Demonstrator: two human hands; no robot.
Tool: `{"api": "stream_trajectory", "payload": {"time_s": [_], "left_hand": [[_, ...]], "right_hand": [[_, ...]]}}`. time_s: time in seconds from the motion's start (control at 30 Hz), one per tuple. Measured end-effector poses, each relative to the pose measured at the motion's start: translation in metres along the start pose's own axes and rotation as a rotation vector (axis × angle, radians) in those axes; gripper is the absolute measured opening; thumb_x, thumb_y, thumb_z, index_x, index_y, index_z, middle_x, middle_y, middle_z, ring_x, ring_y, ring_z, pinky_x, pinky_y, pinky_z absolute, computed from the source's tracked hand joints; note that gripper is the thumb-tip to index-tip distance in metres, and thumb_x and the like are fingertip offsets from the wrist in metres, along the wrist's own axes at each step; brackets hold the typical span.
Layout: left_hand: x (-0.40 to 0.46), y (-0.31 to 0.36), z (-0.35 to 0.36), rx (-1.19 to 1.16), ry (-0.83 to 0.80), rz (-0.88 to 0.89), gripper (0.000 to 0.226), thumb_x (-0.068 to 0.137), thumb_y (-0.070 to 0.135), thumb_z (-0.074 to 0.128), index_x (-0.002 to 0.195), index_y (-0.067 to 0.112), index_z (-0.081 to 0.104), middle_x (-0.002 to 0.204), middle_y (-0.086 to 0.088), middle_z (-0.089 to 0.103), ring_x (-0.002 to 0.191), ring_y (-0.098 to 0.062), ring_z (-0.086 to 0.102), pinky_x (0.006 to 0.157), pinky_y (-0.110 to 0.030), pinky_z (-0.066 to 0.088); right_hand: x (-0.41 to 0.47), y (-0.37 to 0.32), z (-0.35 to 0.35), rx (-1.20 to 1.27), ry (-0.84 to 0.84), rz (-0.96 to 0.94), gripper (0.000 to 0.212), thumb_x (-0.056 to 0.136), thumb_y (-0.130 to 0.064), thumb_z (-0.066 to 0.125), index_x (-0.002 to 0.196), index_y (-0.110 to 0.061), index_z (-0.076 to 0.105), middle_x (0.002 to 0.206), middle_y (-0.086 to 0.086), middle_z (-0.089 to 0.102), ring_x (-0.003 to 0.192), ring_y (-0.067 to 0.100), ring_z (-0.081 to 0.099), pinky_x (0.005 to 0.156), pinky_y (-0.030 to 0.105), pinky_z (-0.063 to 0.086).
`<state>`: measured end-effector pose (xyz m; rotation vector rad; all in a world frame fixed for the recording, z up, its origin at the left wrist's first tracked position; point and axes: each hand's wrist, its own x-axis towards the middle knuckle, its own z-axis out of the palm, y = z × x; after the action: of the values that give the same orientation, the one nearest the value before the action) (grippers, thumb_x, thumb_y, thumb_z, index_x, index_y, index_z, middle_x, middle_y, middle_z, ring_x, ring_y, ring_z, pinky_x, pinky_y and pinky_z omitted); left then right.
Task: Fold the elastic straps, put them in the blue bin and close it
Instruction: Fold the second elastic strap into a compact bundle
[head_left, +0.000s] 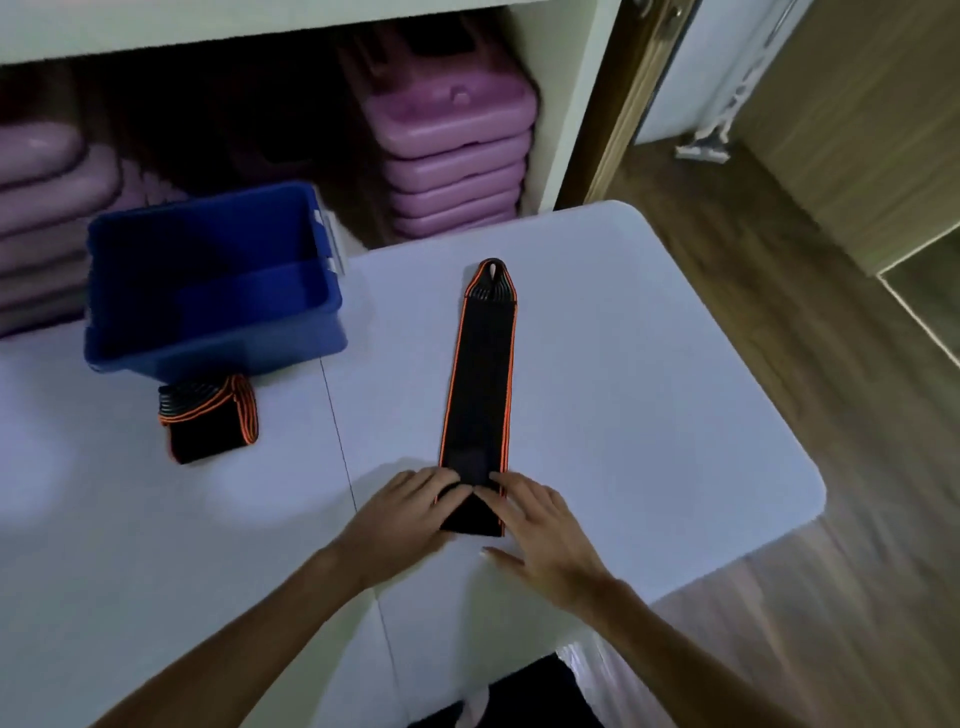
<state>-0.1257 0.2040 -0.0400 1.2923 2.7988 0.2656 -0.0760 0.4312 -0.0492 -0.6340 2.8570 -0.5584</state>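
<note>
White counter (649, 415) is carrying all the work, standing in front of a shelf unit over wood flooring.

Nearest, both hands are resting on the near end of the long strap (480, 384). The left hand (405, 512) is lying with fingers fairly straight, pressing the strap's left edge. The right hand (540, 525) is lying flat with fingers spread, its fingertips on the right edge. Neither hand appears to be curling round the fabric.

The long strap is lying flat, its long axis running from the person straight away, leaning slightly right; its tapered loop end is pointing away toward the shelf.

Judgement: the folding step is in hand for this strap, apparently at its start. The next move is calling for the near end to be turned over onto the flat length, edges kept aligned.

Further left, a folded strap (210, 418) is sitting just in front of the blue bin (218, 358), not yet inside. The bin is standing open; no lid is visible.

Beyond, purple cases (452, 156) are stacked on the shelf.
</note>
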Motion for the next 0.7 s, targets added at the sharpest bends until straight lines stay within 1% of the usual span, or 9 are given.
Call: {"api": "stream_trajectory", "payload": {"time_s": [0.1,0.17,0.3,0.4,0.5,0.53,0.6,0.67,0.7], "left_hand": [[0.003,-0.003,0.002,-0.015,0.049,0.053,0.046,0.075,0.024,0.058,0.119,0.01,0.059,0.112,-0.007,0.063,0.103,-0.023,0.059,0.086,-0.033,0.052],[0.005,-0.005,-0.001,-0.026,0.059,0.088,0.043,0.078,0.025,0.056,0.118,0.01,0.06,0.11,-0.006,0.064,0.1,-0.022,0.06,0.084,-0.033,0.053],[0.01,-0.008,-0.009,-0.06,0.092,0.146,0.033,0.089,0.026,0.048,0.114,0.011,0.063,0.101,-0.001,0.067,0.09,-0.019,0.063,0.081,-0.032,0.052],[0.009,-0.012,-0.012,-0.217,0.003,0.15,0.041,0.093,0.042,0.046,0.125,0.018,0.053,0.122,0.003,0.057,0.113,-0.014,0.052,0.1,-0.025,0.037],[0.004,-0.022,-0.005,-0.315,-0.148,0.023,0.076,0.084,0.067,0.046,0.144,0.023,0.033,0.153,0.005,0.027,0.139,-0.011,0.025,0.115,-0.026,0.021],[0.004,-0.024,-0.003,-0.31,-0.149,0.013,0.077,0.084,0.064,0.049,0.145,0.022,0.032,0.155,0.004,0.026,0.14,-0.012,0.025,0.115,-0.028,0.023],[0.007,-0.025,0.001,-0.311,-0.084,0.023,0.063,0.086,0.042,0.057,0.142,0.019,0.039,0.149,0.001,0.039,0.135,-0.013,0.036,0.111,-0.031,0.034],[0.013,-0.022,-0.001,-0.439,-0.025,-0.058,0.05,0.087,0.022,0.061,0.135,0.019,0.046,0.138,0.001,0.051,0.126,-0.012,0.045,0.105,-0.027,0.038],[0.016,-0.02,-0.003,-0.533,0.004,-0.133,0.044,0.089,0.02,0.06,0.132,0.021,0.049,0.131,0.002,0.057,0.12,-0.011,0.05,0.101,-0.025,0.04]], "right_hand": [[0.007,-0.004,0.002,-0.009,0.066,0.056,0.06,0.091,-0.049,0.053,0.142,-0.019,0.044,0.132,0.005,0.053,0.122,0.023,0.051,0.097,0.039,0.048],[0.008,-0.005,0.001,-0.043,0.086,0.035,0.057,0.091,-0.05,0.052,0.138,-0.017,0.05,0.129,0.006,0.055,0.118,0.024,0.053,0.091,0.038,0.05],[0.006,-0.001,0.003,-0.002,0.087,0.041,0.056,0.091,-0.054,0.055,0.135,-0.019,0.052,0.153,0.005,0.038,0.144,0.021,0.032,0.108,0.032,0.035],[0.011,0.002,0.002,0.143,0.094,0.039,0.042,0.085,-0.028,0.065,0.125,-0.019,0.057,0.155,0.003,0.038,0.148,0.013,0.025,0.112,0.032,0.035],[0.013,0.005,-0.003,0.2,0.096,0.043,0.045,0.079,-0.022,0.071,0.121,-0.024,0.055,0.148,-0.001,0.048,0.144,0.009,0.032,0.109,0.035,0.041],[0.014,0.005,-0.004,0.205,0.1,0.047,0.043,0.08,-0.023,0.071,0.121,-0.024,0.055,0.146,-0.002,0.051,0.142,0.009,0.035,0.108,0.035,0.042],[0.016,0.005,-0.007,0.257,0.124,0.072,0.04,0.083,-0.026,0.07,0.12,-0.023,0.056,0.137,-0.004,0.059,0.136,0.012,0.046,0.102,0.034,0.047],[0.019,0.002,-0.013,0.377,0.152,0.17,0.036,0.085,-0.027,0.066,0.12,-0.024,0.057,0.121,-0.005,0.065,0.115,0.014,0.06,0.09,0.032,0.052],[0.022,0.0,-0.017,0.438,0.158,0.234,0.033,0.088,-0.029,0.062,0.12,-0.026,0.056,0.114,-0.007,0.066,0.104,0.011,0.062,0.085,0.03,0.052]]}}
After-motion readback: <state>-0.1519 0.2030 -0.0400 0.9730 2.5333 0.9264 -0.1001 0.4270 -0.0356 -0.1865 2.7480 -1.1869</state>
